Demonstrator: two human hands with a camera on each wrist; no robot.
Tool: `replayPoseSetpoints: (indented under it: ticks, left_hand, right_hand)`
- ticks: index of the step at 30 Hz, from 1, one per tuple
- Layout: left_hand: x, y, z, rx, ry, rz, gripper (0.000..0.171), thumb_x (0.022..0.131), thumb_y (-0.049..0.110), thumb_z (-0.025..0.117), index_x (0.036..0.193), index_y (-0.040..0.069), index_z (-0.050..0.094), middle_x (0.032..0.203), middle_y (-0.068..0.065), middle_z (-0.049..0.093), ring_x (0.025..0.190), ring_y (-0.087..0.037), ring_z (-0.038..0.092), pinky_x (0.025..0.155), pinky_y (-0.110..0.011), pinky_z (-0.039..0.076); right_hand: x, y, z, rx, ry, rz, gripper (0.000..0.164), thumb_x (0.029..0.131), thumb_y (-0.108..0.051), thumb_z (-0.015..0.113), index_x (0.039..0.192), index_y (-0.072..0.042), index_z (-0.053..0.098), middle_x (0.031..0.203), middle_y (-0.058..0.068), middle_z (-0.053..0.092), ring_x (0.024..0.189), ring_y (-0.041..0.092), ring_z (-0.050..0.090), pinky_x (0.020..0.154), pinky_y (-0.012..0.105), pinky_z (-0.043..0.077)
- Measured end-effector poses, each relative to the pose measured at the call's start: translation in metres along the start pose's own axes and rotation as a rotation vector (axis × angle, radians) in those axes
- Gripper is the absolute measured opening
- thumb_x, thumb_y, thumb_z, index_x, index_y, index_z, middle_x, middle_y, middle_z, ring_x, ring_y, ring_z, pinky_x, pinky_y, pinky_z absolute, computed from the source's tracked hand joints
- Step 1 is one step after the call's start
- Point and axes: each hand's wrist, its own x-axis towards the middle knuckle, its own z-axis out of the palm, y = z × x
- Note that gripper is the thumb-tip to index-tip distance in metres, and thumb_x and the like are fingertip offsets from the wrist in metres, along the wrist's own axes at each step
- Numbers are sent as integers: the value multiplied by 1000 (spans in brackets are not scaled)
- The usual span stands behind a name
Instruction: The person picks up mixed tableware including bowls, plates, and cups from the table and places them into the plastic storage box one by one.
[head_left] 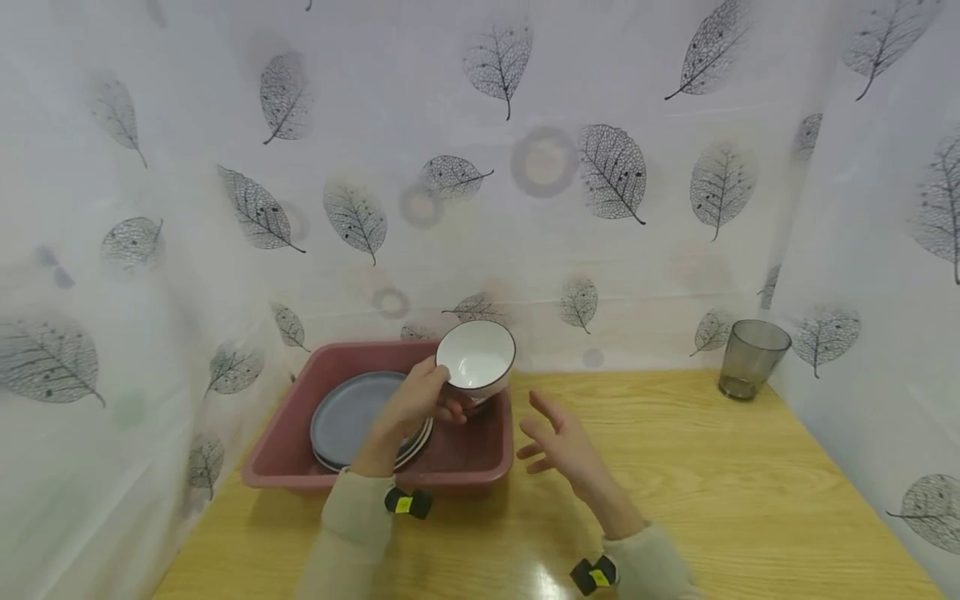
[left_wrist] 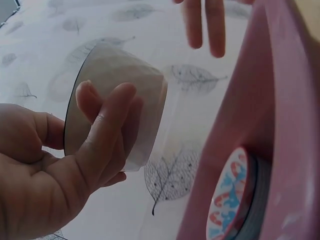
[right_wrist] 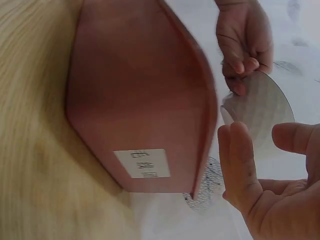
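My left hand (head_left: pixel 422 393) grips a white bowl (head_left: pixel 477 354) with a thin dark rim, thumb at the rim and fingers under its side. The bowl is tilted, its white inside facing me, above the right back part of a pink plastic basin (head_left: pixel 507 442). In the left wrist view the faceted outside of the bowl shows behind the curled fingers. To the right of the basin, my right hand (head_left: pixel 561 443) is held up with spread fingers, apart from the bowl and holding nothing. Grey-blue plates (head_left: pixel 348 417) lie stacked in the basin.
Inside the basin, the left wrist view shows a dish (left_wrist: pixel 230 200) with a red and blue pattern. A smoky drinking glass (head_left: pixel 752 360) stands at the table's far right corner. Leaf-printed white curtains (head_left: pixel 637 275) enclose the wooden table (head_left: pixel 675 467).
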Motion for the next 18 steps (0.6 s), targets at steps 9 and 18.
replayPoseSetpoints:
  ticks: [9, 18]
  left_hand:
    - [25, -4, -19, 25, 33, -141, 41, 95, 10, 28, 128, -10, 43, 79, -20, 66, 53, -18, 62, 58, -35, 59]
    - [45, -12, -29, 13, 57, -259, 39, 95, 5, 30, 128, -15, 40, 85, -18, 60, 56, -16, 62, 68, -40, 61]
  right_hand:
    - [5, 17, 22, -34, 9, 43, 77, 93, -12, 64, 154, 4, 21, 157, 29, 26, 70, 25, 71, 55, 40, 58]
    - [4, 22, 29, -10, 11, 36, 77, 90, -7, 64, 154, 6, 23, 155, 30, 29, 66, 20, 69, 53, 42, 58]
